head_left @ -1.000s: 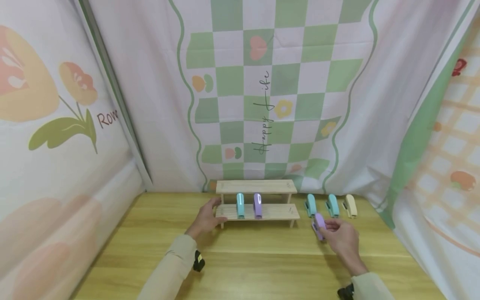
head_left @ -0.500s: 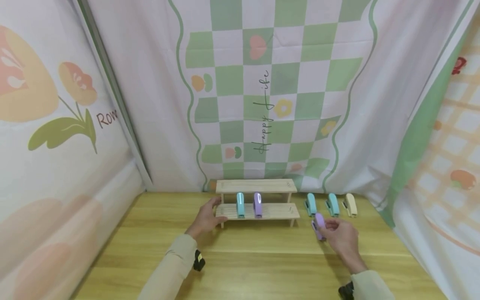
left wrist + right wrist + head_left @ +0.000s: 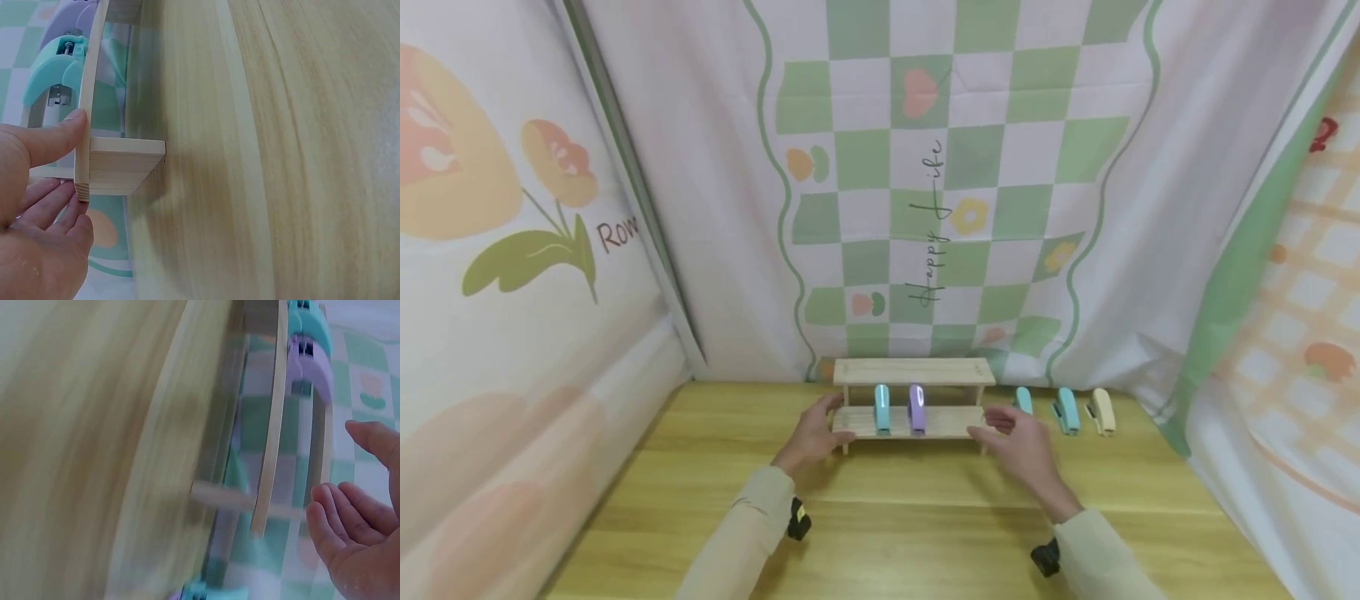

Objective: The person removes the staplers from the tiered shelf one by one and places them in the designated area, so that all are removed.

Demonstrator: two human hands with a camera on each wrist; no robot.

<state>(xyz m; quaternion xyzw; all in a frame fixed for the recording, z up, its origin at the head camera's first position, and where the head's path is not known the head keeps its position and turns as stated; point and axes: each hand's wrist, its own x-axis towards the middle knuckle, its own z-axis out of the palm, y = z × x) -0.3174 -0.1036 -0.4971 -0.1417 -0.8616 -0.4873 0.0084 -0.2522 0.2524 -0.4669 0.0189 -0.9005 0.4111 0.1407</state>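
Note:
A two-tier wooden rack (image 3: 913, 371) stands at the back of the table. On its lower tier sit a teal stapler (image 3: 882, 408) and a purple stapler (image 3: 917, 408), side by side. My left hand (image 3: 809, 435) holds the tier's left end; in the left wrist view the thumb lies on one face of the board (image 3: 83, 134), fingers on the other. My right hand (image 3: 1021, 443) is at the rack's right end, thumb and fingers apart with nothing between them, seemingly just off the board (image 3: 270, 450) in the right wrist view.
Right of the rack stand a teal stapler (image 3: 1022, 399) partly behind my right hand, another teal stapler (image 3: 1066, 411) and a cream stapler (image 3: 1101, 411). A bit of purple (image 3: 174, 595) shows at the right wrist view's bottom edge. Patterned curtains (image 3: 730, 208) enclose the wooden table (image 3: 895, 533).
My right hand has let go of the second purple stapler and moved left to the rack's right end. That stapler is now hidden in the head view. My left hand stays put.

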